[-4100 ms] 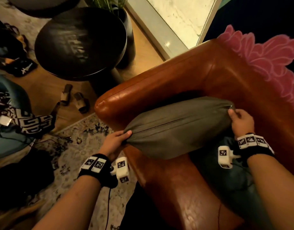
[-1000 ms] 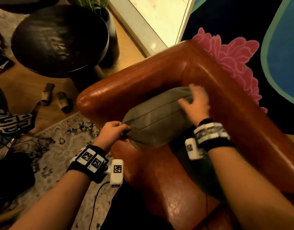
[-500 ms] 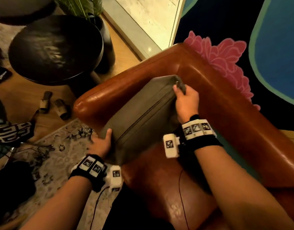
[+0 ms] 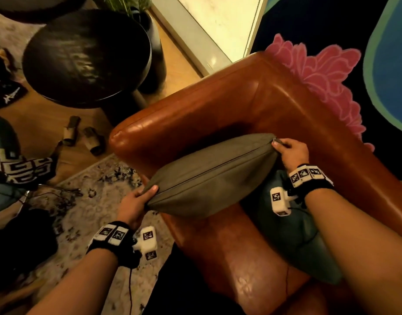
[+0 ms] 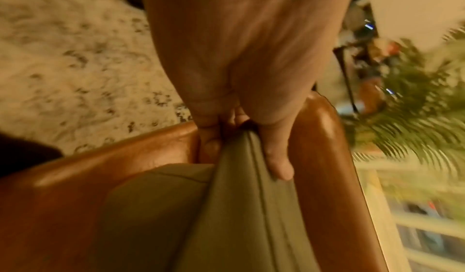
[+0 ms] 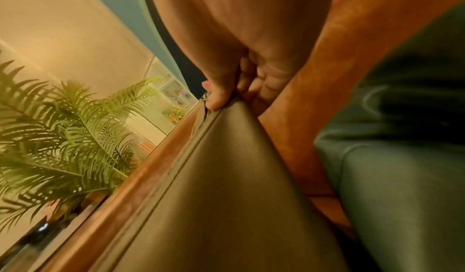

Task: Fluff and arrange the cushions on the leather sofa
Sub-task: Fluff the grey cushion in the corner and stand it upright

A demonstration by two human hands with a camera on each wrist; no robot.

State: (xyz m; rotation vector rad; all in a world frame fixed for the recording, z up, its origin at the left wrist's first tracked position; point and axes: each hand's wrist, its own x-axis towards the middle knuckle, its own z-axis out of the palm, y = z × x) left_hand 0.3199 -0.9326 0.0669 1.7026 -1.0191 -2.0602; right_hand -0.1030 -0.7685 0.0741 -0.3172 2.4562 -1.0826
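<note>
Cushion [image 4: 209, 176], pinched at opposite corners by left hand [image 4: 133, 206] and right hand [image 4: 294, 153], could slip free if shaken hard above the sofa [image 4: 218, 105].

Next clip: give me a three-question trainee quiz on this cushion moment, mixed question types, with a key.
1. True or false: both hands hold the grey cushion by opposite corners.
2. Which cushion lies on the sofa seat under the right forearm? A) teal B) pink C) white
3. Fill in: the right hand pinches the corner beside the ____ pull.

Key: 1 true, the left hand grips the near corner; 2 A, the teal cushion; 3 zipper.
</note>
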